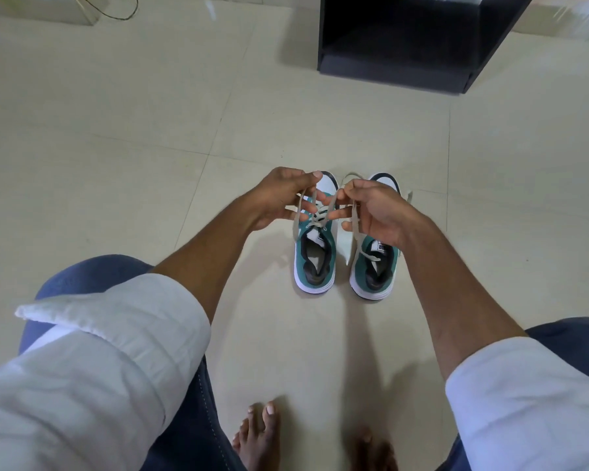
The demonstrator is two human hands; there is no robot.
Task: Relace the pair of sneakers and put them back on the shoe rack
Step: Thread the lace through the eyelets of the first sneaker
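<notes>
Sneakers: we are looking down at the pair standing side by side on the tiled floor [116,130], toes pointing away from us, heels toward our bare feet.
Left sneaker [315,256]: we are working on this one; its lace [317,217] is crossing the upper eyelets and both ends are rising out of it into our hands.
Right sneaker [374,270]: it is waiting just beside the first, with its own lace lying loose across the tongue and out past the toe.
Left hand [279,195]: we are pinching one lace end between thumb and forefinger, with the other fingers spread below it.
Right hand [371,209]: we are pinching the other end the same way; a further strand is trailing down past the lower fingers, and we cannot tell which shoe it belongs to.
Key relation: the shoe's long axis is running straight away from us, and the lace crossing is sitting below and between our fingertips, so both hands are equally near and each is pulling to its own side.
Step, as we judge it: we are tightening or tying the left sneaker.
Shoe rack [405,45]: the dark open unit is standing well apart, ahead and to the right.
</notes>
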